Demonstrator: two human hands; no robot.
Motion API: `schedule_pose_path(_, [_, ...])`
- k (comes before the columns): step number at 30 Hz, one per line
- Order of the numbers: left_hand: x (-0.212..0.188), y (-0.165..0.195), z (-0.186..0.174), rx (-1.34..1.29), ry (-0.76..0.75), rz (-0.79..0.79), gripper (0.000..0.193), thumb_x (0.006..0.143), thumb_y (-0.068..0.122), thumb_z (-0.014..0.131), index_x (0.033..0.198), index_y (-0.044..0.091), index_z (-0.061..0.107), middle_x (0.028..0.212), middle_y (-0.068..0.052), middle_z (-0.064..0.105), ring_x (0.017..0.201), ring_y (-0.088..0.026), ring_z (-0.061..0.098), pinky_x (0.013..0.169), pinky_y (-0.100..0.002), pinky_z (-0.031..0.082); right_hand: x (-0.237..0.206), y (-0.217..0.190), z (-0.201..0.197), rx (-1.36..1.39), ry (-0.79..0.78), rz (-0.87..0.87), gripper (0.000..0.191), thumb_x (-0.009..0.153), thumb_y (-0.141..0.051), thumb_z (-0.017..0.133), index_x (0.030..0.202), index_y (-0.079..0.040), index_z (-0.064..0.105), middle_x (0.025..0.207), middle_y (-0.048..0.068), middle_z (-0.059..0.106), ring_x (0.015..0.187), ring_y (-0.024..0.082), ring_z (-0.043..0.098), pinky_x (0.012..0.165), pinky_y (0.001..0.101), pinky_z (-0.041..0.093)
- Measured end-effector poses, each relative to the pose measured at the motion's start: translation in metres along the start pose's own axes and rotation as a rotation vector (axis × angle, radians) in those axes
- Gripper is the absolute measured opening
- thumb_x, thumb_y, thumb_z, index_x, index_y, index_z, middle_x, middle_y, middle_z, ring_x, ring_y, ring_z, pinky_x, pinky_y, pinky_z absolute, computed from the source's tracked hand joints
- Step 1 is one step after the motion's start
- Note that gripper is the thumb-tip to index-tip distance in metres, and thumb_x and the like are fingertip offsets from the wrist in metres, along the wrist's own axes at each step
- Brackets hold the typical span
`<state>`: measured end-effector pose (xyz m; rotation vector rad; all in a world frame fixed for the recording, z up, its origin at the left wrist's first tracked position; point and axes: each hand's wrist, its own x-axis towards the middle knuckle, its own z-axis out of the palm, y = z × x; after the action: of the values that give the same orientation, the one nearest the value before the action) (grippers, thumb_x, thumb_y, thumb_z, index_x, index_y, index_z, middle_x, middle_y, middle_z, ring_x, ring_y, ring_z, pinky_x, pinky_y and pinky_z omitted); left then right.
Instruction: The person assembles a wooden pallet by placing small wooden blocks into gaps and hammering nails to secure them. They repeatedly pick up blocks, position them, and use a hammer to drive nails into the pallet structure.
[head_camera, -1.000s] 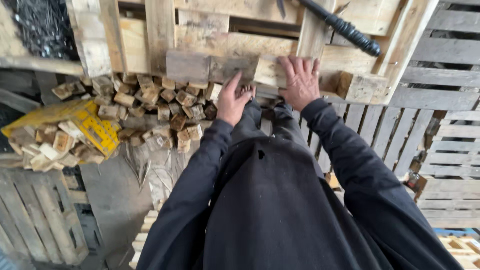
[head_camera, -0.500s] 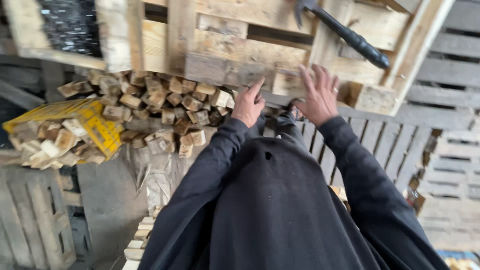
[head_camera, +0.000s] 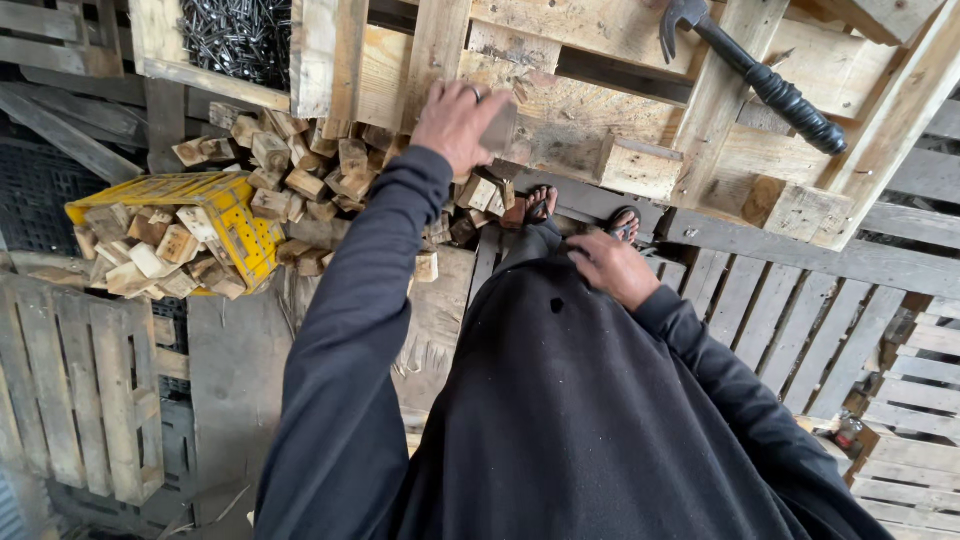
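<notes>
Your left hand (head_camera: 458, 120) has come up off the pallet (head_camera: 560, 110) edge, where both hands lay flat a second ago, and it now holds a small wooden block (head_camera: 500, 128), fingers curled over its top. The block sits at upper centre of the frame, against the pallet's front board and just above the heap of blocks (head_camera: 300, 165) that spills across the upper left.

Your right hand (head_camera: 615, 268) has dropped back from the pallet and now rests at centre frame on your dark robe (head_camera: 590, 420), fingers loosely bent and holding nothing. So the work has passed from two hands bracing on the wood to one hand carrying a block, with the other out of play.

The hammer (head_camera: 755, 75) lies untouched at upper right, head toward the top edge and black handle slanting down to the right across the pallet boards, well apart from both hands. A box of dark nails (head_camera: 235, 35) sits at upper left on the pallet. Left of the heap, a yellow crate (head_camera: 230, 215) tilts on its side, more blocks tumbling out of it. Your sandalled feet (head_camera: 540, 205) show just below the pallet's near edge, and more pallets lie flat at lower left and along the right side.
</notes>
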<state>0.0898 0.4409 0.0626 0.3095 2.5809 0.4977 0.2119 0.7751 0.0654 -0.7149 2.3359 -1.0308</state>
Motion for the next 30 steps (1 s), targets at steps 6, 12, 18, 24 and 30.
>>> schedule_pose_path(6, [-0.008,-0.002,-0.038,-1.221,-0.195,-0.379,0.110,0.067,0.083,0.060,0.155,0.019,0.043,0.162,-0.016,0.040,0.144,-0.040,0.038,0.118,-0.072,0.009,0.037,-0.039,-0.023,0.024,0.072,0.030,0.028,0.098,-0.016,0.063,0.122,-0.001,0.068,0.108,0.019,0.071,0.096,0.040,0.069,0.082,0.0458,0.055])
schedule_pose_path(12, [-0.026,-0.001,-0.039,-1.321,-0.189,-0.464,0.130,0.053,0.090,0.062,0.159,0.020,0.035,0.171,-0.016,0.006,0.156,-0.041,0.000,0.114,-0.077,0.001,0.037,-0.042,-0.022,0.056,0.007,0.115,0.032,0.097,-0.017,0.062,0.124,-0.001,0.068,0.105,0.020,0.071,0.097,0.039,0.069,0.085,0.0455,0.054])
schedule_pose_path(18, [-0.024,-0.011,-0.025,-1.307,-0.149,-0.370,0.133,0.058,0.095,0.054,0.163,0.019,0.020,0.171,-0.016,0.009,0.157,-0.039,0.002,0.117,-0.073,0.001,0.018,-0.028,-0.006,0.091,-0.026,0.186,0.033,0.099,-0.021,0.063,0.124,-0.001,0.068,0.109,0.020,0.072,0.102,0.038,0.069,0.089,0.0435,0.054])
schedule_pose_path(24, [-0.027,-0.006,-0.025,-1.358,-0.078,-0.372,0.113,0.073,0.082,0.061,0.160,0.015,0.034,0.159,-0.016,0.036,0.148,-0.034,0.029,0.118,-0.063,0.019,0.009,-0.017,-0.003,0.115,-0.010,0.213,0.034,0.098,-0.021,0.063,0.124,0.000,0.068,0.114,0.021,0.072,0.107,0.038,0.069,0.091,0.0426,0.053])
schedule_pose_path(30, [-0.045,0.018,0.011,-2.561,-0.379,-0.098,0.088,0.100,0.063,0.050,0.157,-0.003,0.038,0.135,-0.031,0.062,0.103,-0.035,0.070,0.081,-0.044,0.061,0.008,-0.011,-0.003,0.082,0.009,0.251,0.035,0.097,-0.021,0.062,0.123,0.001,0.067,0.113,0.021,0.072,0.106,0.039,0.069,0.090,0.0436,0.053])
